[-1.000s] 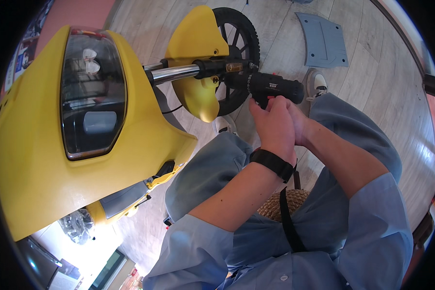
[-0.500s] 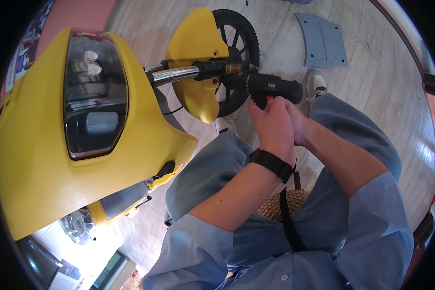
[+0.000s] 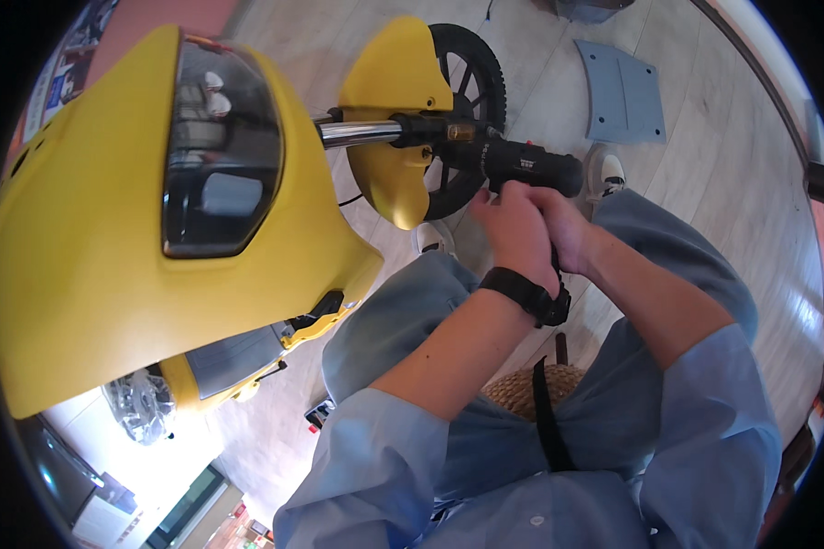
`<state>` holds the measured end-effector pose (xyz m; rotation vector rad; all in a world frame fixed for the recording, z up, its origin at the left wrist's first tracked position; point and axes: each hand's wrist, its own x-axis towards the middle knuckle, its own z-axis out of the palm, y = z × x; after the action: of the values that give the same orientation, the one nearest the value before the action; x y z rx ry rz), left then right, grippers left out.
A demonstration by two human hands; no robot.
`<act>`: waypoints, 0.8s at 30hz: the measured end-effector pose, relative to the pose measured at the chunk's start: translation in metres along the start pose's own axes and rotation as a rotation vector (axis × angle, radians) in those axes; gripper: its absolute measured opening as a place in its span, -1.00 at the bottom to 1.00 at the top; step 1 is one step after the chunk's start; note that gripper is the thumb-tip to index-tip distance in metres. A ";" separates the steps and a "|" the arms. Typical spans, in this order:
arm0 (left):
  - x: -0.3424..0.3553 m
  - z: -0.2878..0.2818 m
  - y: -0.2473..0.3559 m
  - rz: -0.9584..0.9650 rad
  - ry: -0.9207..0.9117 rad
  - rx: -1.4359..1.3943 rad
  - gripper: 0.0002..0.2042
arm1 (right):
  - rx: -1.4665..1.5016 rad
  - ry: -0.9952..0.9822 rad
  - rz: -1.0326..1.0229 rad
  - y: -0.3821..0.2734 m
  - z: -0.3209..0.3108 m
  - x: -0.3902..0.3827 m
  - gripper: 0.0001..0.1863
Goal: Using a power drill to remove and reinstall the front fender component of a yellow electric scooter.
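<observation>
Black, cylinder-bodied plastic power drill (image 3: 536, 168), at two o'clock, looks heavy and rigid; best gripped from below (where left hand (image 3: 515, 225) and right hand (image 3: 566, 227) curl fingers around it).

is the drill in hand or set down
In hand: the left hand and right hand are clasped together around the drill at its grip, its nose toward the wheel.

Pale plank floor (image 3: 705, 197), pink wall (image 3: 160, 41)
</observation>
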<state>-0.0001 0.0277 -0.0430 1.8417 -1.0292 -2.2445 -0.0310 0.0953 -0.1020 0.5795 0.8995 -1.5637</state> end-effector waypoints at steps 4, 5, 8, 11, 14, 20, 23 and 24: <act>0.048 -0.035 0.025 -0.156 0.044 -0.158 -0.77 | -0.065 -0.085 0.068 -0.007 0.002 -0.002 -0.71; 0.065 -0.043 0.030 -0.043 0.128 -0.217 -0.82 | -0.079 -0.086 0.053 -0.008 0.007 -0.004 -0.71; 0.108 -0.061 0.044 -0.103 0.170 -0.420 -0.81 | -0.060 -0.001 0.081 -0.007 0.015 -0.006 -0.76; 0.131 -0.070 0.046 -0.252 0.038 -0.533 -0.78 | -0.063 0.000 0.073 -0.004 0.015 -0.006 -0.76; 0.140 -0.066 0.048 -0.279 0.007 -0.638 -0.77 | -0.088 -0.007 0.053 -0.006 0.018 -0.010 -0.76; 0.148 -0.070 0.048 -0.251 -0.060 -0.498 -0.78 | -0.102 -0.034 0.054 -0.005 0.017 -0.008 -0.77; 0.145 -0.065 0.048 -0.272 -0.041 -0.456 -0.80 | -0.088 -0.017 0.048 -0.006 0.015 -0.008 -0.77; 0.144 -0.065 0.050 -0.304 -0.015 -0.472 -0.81 | -0.109 -0.013 0.026 -0.005 0.016 -0.009 -0.78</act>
<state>-0.0012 -0.1040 -0.1433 1.8548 -0.1874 -2.3859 -0.0320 0.0880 -0.0848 0.5008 0.9572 -1.4832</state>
